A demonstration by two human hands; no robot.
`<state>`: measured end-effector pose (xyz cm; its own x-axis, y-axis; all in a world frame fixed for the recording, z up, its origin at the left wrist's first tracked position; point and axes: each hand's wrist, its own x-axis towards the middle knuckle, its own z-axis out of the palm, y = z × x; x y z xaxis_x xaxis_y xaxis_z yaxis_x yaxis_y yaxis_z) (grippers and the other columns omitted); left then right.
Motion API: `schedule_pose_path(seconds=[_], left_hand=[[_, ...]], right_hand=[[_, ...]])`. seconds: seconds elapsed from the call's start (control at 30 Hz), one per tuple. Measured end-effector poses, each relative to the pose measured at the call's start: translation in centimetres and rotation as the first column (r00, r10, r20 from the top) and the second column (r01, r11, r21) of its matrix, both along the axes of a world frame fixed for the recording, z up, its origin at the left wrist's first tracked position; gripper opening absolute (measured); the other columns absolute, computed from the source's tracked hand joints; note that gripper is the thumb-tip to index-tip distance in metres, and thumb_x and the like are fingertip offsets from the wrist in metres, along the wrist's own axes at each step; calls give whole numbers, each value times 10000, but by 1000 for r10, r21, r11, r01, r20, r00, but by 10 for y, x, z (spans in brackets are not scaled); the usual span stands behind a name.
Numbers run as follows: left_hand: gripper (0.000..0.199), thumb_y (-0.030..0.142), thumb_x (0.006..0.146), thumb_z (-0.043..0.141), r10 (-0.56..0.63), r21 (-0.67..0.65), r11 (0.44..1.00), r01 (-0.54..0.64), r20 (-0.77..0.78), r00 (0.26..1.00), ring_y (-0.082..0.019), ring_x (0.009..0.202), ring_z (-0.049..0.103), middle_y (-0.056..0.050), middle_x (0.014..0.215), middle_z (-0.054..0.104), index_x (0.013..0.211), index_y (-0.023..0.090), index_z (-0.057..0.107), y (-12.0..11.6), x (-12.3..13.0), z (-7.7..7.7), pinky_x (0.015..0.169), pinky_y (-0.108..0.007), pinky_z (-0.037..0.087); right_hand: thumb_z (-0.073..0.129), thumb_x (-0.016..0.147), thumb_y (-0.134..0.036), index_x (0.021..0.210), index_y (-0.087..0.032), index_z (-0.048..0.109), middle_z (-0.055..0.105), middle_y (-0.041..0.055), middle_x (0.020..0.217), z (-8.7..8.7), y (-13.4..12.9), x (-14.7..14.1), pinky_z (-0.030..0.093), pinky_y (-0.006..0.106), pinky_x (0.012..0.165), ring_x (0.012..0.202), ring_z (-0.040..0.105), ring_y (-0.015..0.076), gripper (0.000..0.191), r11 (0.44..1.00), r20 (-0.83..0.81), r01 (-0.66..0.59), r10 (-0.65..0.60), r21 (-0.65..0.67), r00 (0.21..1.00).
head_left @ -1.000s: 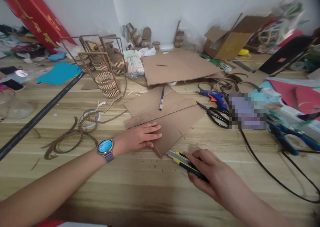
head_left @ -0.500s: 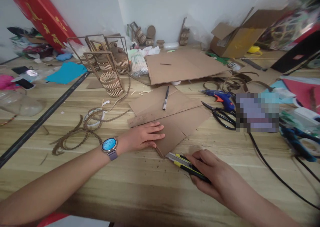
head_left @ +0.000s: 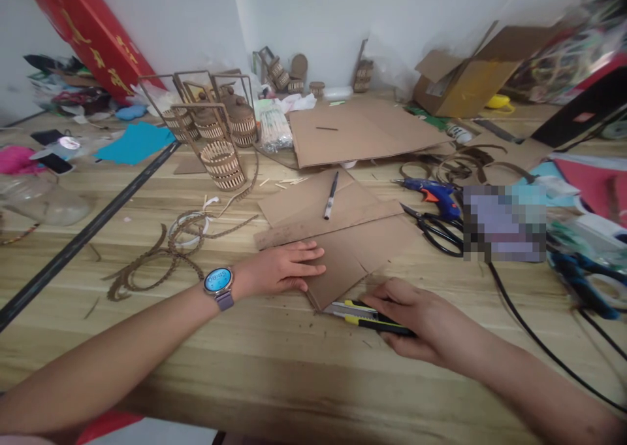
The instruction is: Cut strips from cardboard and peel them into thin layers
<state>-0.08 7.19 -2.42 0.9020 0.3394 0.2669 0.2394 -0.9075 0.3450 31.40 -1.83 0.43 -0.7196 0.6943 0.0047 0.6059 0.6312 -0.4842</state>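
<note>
My left hand (head_left: 289,266) lies flat with fingers spread on a piece of brown cardboard (head_left: 345,262), a watch (head_left: 218,281) on its wrist. In my right hand (head_left: 414,317) is a yellow and black utility knife (head_left: 367,315), its blade out and lying along the cardboard's near right edge. Whether the tip is under the edge or against it I cannot tell. Behind my left hand a narrow cardboard strip (head_left: 323,226) crosses the sheets. A black pen (head_left: 331,197) rests on the cardboard behind that strip.
Black scissors (head_left: 441,232) and a blue glue gun (head_left: 434,193) lie to the right. Left are curled corrugated strips (head_left: 166,255) and small slatted baskets with tall handles (head_left: 223,164). A larger cardboard sheet (head_left: 367,131) and an open box (head_left: 465,72) stand farther back.
The utility knife has turned to lie flatter, its blade now closer along the cardboard's edge, with my right hand slightly higher. My left hand keeps its place on the cardboard. The view has shifted slightly.
</note>
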Motion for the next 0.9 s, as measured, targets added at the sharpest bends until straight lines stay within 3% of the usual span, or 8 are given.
schedule_pose_path(seconds=[0.3, 0.6, 0.73, 0.9], left_hand=[[411, 367, 992, 546, -32, -20, 999, 33, 23, 999, -269, 1459, 370, -165, 1471, 520, 1326, 139, 617, 0, 0, 0, 1150, -438, 416], [446, 377, 996, 534, -70, -22, 997, 71, 25, 997, -288, 1478, 328, -188, 1488, 493, 1350, 113, 598, 1, -1, -1, 1170, -452, 383], [475, 429, 984, 545, -56, -59, 997, 56, 8, 998, -278, 1482, 323, -174, 1497, 487, 1353, 136, 602, 3, -1, -2, 1189, -428, 352], [539, 497, 947, 583, -39, -50, 998, 37, -33, 999, -289, 1476, 332, -170, 1517, 462, 1360, 152, 599, 3, -1, -2, 1181, -434, 362]], right_hand=[[560, 850, -207, 1321, -166, 614, 647, 146, 1192, 2, 16, 4, 529, 364, 914, 1105, 613, 255, 476, 992, 31, -128, 128, -18, 991], [563, 867, -221, 1315, -197, 620, 651, 131, 1174, 2, 21, 5, 515, 351, 916, 1097, 611, 245, 453, 990, 26, -125, 127, -59, 992], [582, 867, -248, 1298, -167, 630, 658, 143, 1137, 3, 30, 5, 507, 342, 910, 1075, 612, 245, 441, 977, 2, -199, 200, -76, 980], [572, 834, -206, 1268, -184, 651, 675, 134, 1074, 6, 27, 5, 516, 358, 863, 1010, 626, 245, 442, 973, -11, -231, 231, -10, 973]])
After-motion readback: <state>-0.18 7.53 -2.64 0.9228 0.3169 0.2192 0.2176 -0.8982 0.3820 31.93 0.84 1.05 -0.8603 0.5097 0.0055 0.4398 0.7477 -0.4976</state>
